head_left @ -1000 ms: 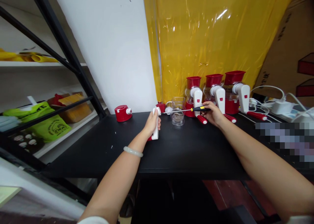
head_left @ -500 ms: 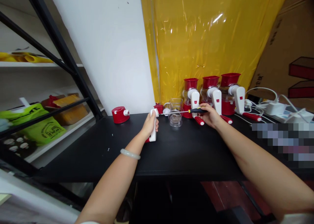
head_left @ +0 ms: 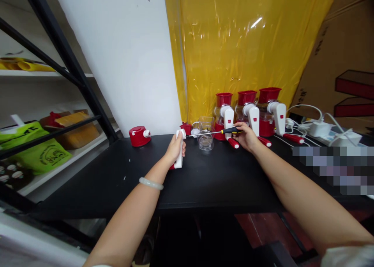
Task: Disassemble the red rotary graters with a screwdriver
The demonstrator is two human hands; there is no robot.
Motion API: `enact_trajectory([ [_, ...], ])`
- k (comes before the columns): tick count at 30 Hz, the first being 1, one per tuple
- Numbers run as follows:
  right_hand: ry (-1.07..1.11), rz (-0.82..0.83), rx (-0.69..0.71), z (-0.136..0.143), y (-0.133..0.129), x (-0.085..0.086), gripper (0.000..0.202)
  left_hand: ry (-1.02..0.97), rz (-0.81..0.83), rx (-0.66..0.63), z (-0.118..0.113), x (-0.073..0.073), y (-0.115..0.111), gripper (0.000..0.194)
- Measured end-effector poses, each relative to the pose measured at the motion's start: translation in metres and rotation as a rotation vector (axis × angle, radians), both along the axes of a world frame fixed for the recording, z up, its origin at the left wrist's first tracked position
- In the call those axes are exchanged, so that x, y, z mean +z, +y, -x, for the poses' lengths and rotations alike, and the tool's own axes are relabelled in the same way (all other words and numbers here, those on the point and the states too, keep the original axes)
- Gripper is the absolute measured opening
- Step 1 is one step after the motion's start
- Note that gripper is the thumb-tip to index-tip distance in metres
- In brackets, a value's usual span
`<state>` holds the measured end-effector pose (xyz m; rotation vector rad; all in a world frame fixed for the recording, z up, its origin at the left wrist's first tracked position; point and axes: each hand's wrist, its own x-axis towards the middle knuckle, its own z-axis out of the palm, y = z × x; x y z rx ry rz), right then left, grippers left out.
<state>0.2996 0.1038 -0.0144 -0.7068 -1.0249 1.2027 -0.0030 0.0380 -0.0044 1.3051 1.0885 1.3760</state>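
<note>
My left hand (head_left: pixel 175 149) is closed around a white crank handle (head_left: pixel 179 161) with a red grip at its lower end, held upright over the black table. In my right hand (head_left: pixel 246 136) is a screwdriver (head_left: pixel 230 130) with a black and yellow handle. Its long shaft lies level and points left, the tip at the white round end of the crank handle. Whether the tip sits inside a screw cannot be made out. Behind the shaft stand a clear plastic part (head_left: pixel 206 141) and a small red part (head_left: pixel 185 127). A red round base (head_left: pixel 140 136) rests farther left.
Three red and white rotary graters (head_left: pixel 224 99) stand in a row at the back right. White power strips and cables (head_left: pixel 320 128) lie beyond them. A black-framed shelf (head_left: pixel 87 91) with bags is on the left. Yellow plastic sheeting (head_left: pixel 233 45) hangs behind the table (head_left: pixel 204 189).
The whole view has shifted slightly, so things appear a little farther left. Both hands keep their holds, and the screwdriver stays lined up with the crank handle.
</note>
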Motion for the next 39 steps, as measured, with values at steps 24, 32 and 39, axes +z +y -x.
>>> enact_trajectory([
  [24,-0.140,-0.002,-0.162,0.003,0.008,-0.013,0.041,0.006,-0.017,0.007,0.000,0.002,-0.001,0.057],
  [32,0.050,0.109,-0.059,0.003,0.005,-0.009,0.037,0.012,-0.013,0.005,0.000,0.001,-0.001,0.055],
  [39,0.001,0.019,-0.038,0.005,0.003,-0.011,0.035,0.000,-0.010,0.010,0.001,0.001,-0.001,0.054],
])
